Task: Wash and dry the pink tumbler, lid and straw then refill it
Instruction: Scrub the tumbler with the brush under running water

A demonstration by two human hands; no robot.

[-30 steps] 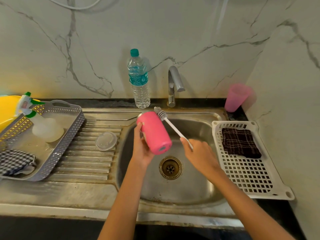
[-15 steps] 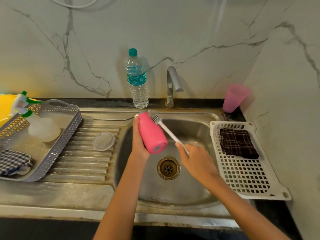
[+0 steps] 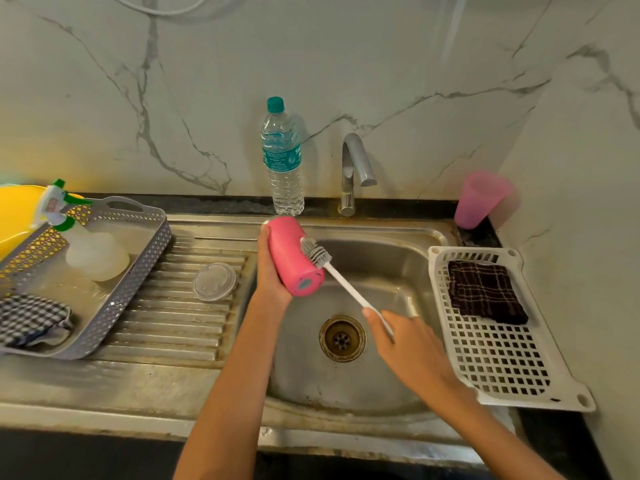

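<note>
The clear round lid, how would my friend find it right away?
Start at the steel sink and look to its left, at the ribbed draining board. The clear lid lies flat there alone, between the grey basket and the pink tumbler. It is the only see-through disc.

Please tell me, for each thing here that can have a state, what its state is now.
pink tumbler: lidless, tilted over the sink, held by left hand
brush: bristles against the tumbler's side, handle in right hand
clear lid: off, lying on the drainboard
tap: no water running
water bottle: capped, upright
dark cloth: folded in the white tray
</note>
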